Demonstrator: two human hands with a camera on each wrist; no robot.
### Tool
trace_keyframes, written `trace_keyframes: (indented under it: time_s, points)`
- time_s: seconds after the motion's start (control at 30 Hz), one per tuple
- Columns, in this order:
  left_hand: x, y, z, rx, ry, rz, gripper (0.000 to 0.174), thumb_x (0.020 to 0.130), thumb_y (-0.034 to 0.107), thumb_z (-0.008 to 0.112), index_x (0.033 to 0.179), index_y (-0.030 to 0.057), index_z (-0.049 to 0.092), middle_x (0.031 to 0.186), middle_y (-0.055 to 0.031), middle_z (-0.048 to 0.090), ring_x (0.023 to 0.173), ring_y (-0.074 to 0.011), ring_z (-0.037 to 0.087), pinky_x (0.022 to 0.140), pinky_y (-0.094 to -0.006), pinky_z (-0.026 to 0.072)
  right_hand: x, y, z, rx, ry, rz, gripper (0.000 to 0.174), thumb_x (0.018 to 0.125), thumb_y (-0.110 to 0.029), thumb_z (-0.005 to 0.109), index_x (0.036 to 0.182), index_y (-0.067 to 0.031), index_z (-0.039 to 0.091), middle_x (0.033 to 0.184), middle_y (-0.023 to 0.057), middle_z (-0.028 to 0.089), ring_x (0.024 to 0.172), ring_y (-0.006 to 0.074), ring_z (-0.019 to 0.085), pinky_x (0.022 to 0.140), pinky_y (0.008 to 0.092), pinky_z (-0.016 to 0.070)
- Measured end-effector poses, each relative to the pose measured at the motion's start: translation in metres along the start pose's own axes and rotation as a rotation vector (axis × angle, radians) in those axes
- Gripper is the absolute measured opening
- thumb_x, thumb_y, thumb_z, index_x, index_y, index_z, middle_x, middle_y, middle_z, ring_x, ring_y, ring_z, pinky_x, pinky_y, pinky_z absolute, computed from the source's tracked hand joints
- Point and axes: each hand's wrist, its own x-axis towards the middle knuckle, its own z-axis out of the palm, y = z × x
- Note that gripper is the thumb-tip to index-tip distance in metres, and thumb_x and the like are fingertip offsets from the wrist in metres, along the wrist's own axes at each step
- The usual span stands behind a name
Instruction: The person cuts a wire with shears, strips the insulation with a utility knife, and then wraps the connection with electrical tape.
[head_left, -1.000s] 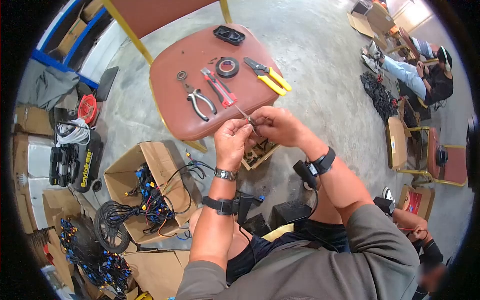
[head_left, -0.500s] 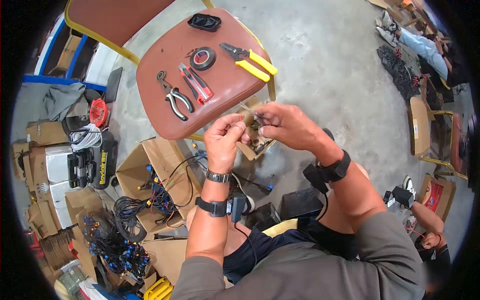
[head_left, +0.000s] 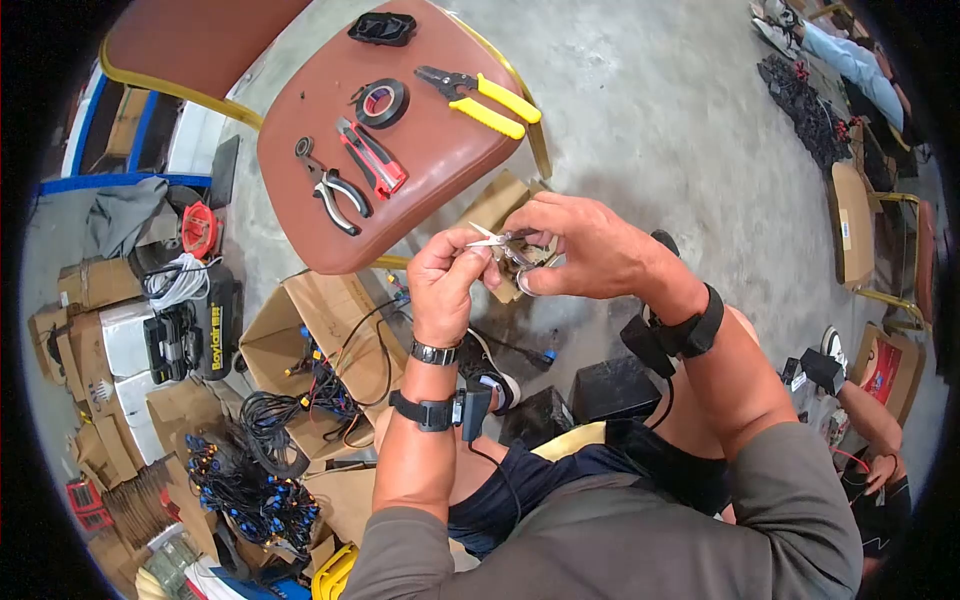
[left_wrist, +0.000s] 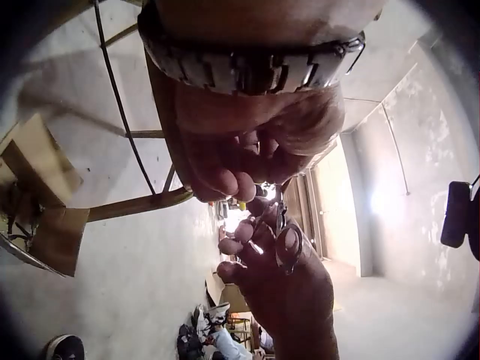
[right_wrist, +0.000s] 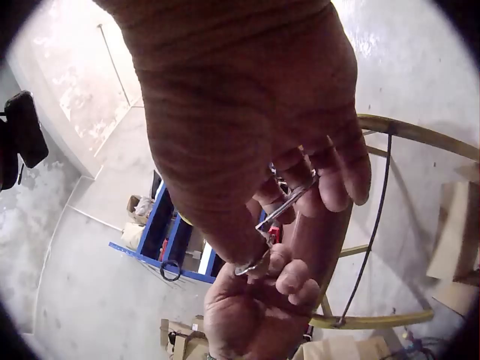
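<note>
Small metal scissors [head_left: 488, 239] are in my right hand [head_left: 585, 245], thumb and fingers in the loops, blades spread towards the left hand. The right wrist view shows the scissors' metal shank [right_wrist: 283, 210] between the right fingers. My left hand [head_left: 448, 275] pinches something small between thumb and forefinger beside the blades; what it is cannot be made out. In the left wrist view a scissor loop [left_wrist: 289, 253] surrounds the right thumb, close to the left fingertips.
On the brown chair seat [head_left: 290, 225] lie pliers [head_left: 338, 200], a red cutter [head_left: 375, 160], black tape [head_left: 397, 103], yellow-handled strippers [head_left: 492, 108] and a black tray [head_left: 383, 29]. An open carton [head_left: 262, 318] with cables stands left; another box sits below the hands.
The view has shifted, so the chair and tools appear further up and left. The scissors have turned and their blades have opened beside the left fingertips.
</note>
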Motion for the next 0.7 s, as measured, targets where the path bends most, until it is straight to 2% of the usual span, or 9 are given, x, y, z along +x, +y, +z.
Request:
trace_keyframes:
  time_s: [0.2,0.3,0.5,0.7]
  points:
    - [-0.001,-0.002,-0.010,0.029,-0.002,0.006,0.012,0.090,0.000,0.059,0.100,-0.0029,0.065,0.082,-0.0082,0.066,0.060,-0.0148,0.059,0.054,-0.0276,0.0481,0.003,0.005,0.009,0.028,-0.013,-0.018,0.037,0.071,-0.016,0.073,0.105,-0.0044,0.067,0.087,0.0121,0.067,0.078,0.0270,0.065,0.073,0.0359,0.0537]
    - [-0.003,0.000,-0.011,0.037,0.008,0.019,0.013,0.089,-0.001,0.061,0.100,-0.0038,0.067,0.080,-0.0079,0.066,0.057,-0.0143,0.057,0.052,-0.0273,0.0471,0.004,0.011,0.012,0.032,-0.026,0.014,0.033,0.071,-0.016,0.073,0.101,-0.0040,0.067,0.079,0.0103,0.065,0.072,0.0260,0.063,0.068,0.0354,0.0531]
    - [-0.003,0.001,-0.011,0.058,0.063,0.017,0.014,0.088,0.001,0.065,0.101,-0.0042,0.068,0.076,-0.0072,0.065,0.056,-0.0135,0.056,0.051,-0.0259,0.0454,0.004,0.002,0.011,0.047,-0.065,0.149,0.032,0.070,-0.016,0.074,0.098,-0.0025,0.066,0.072,0.0097,0.063,0.065,0.0253,0.062,0.063,0.0367,0.0512]
    - [-0.002,0.003,-0.013,0.021,0.069,-0.024,0.014,0.086,0.001,0.067,0.100,-0.0037,0.069,0.074,-0.0058,0.064,0.053,-0.0117,0.053,0.048,-0.0249,0.0427,0.004,0.000,0.012,-0.009,-0.113,0.153,0.027,0.071,-0.020,0.071,0.089,-0.0008,0.066,0.069,0.0140,0.062,0.065,0.0323,0.063,0.063,0.0397,0.0508]
